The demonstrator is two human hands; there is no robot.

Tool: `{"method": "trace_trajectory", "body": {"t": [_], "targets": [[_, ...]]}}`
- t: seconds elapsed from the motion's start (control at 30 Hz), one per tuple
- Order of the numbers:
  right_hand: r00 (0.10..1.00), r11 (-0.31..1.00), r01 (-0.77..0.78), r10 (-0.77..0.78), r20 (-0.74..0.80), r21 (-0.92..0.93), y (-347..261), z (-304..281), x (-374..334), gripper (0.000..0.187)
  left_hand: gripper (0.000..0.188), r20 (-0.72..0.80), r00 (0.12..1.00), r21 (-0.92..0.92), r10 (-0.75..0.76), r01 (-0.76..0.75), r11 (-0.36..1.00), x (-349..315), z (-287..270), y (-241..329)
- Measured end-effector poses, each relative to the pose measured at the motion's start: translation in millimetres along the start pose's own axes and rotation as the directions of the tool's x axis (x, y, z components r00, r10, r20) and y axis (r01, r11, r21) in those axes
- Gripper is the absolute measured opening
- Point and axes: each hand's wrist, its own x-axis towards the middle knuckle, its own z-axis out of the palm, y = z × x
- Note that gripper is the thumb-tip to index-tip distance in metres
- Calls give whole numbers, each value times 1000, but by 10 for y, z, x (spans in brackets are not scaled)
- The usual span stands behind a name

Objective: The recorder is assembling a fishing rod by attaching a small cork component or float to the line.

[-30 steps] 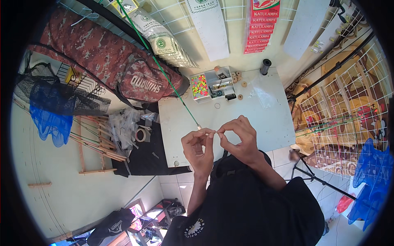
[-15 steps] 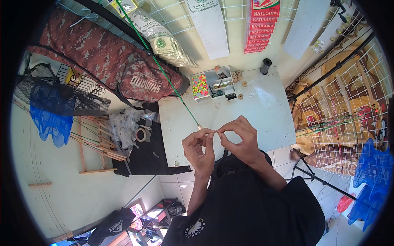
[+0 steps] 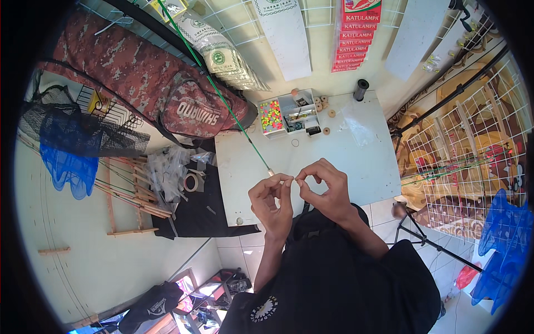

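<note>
My left hand [image 3: 272, 203] and my right hand [image 3: 329, 192] are raised over the near edge of the white table [image 3: 356, 172]. Thumb and index finger are pinched together on each, and the two sets of fingertips almost meet. Whatever lies in the pinches is too small to make out, perhaps something very thin. A slim green rod [image 3: 231, 111] slants down from the upper left. Its pale, wood-coloured end [image 3: 271, 172] stops right at my left fingers; I cannot tell whether they touch it.
A partitioned tray [image 3: 272, 133] with bright beads and small parts stands toward the table's back, beside cork-like rings [image 3: 331, 113] and a black cylinder [image 3: 361, 89]. A camouflage bag [image 3: 150, 83] and rolled tape [image 3: 191, 182] are left; a tripod [image 3: 414, 228] stands right.
My fingertips have drawn very slightly apart, with the right hand's pinch a little farther from the left's. The rod and the things on the table look unmoved.
</note>
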Motion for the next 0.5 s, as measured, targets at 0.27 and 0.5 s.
{"method": "trace_trajectory", "body": {"t": [0.27,0.5], "targets": [[1000,1000,-19,18,-5,-7,-16,-17,2,12,37,20,1000,54,10,-11,998,-12,-5,-10],[1000,1000,-12,12,-12,-27,-21,-28,2,12,37,-57,998,-18,9,-10,1000,9,51,6]]}}
